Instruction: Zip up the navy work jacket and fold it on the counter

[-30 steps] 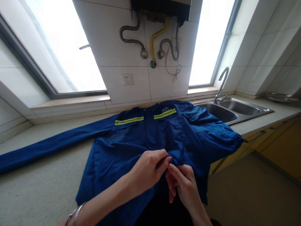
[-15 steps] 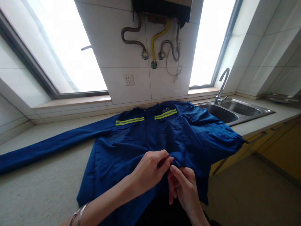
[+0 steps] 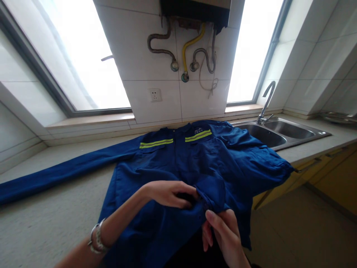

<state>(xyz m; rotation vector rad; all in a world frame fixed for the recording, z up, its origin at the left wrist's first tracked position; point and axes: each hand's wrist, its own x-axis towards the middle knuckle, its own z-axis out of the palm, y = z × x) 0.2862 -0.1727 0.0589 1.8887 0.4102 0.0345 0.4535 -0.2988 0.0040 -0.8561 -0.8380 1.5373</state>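
Note:
A dark blue work jacket [image 3: 164, 178] with yellow-green reflective strips lies front up on the counter, its lower front hanging toward me. My right hand [image 3: 224, 229] pinches the front edge of the jacket near the hem between thumb and fingers, lifting a fold of cloth. At the left side of that fold is my left hand [image 3: 170, 193], thumb and forefinger apart, fingertips against the placket. Small dark fasteners seem to run along the raised edge, but they are too blurred to make out. A bracelet [image 3: 98, 238] circles my left wrist.
The jacket's one sleeve stretches left across the counter [image 3: 55, 216]; its other side hangs over the front edge at right. Behind that stands a double steel sink [image 3: 295, 128] with a faucet [image 3: 263, 108]. A heater [image 3: 195, 13] with pipes hangs on the tiled wall.
My left hand has moved slightly left, and its thumb and forefinger have parted. The right hand has dropped a little and still grips the jacket edge, where more of the fold now shows.

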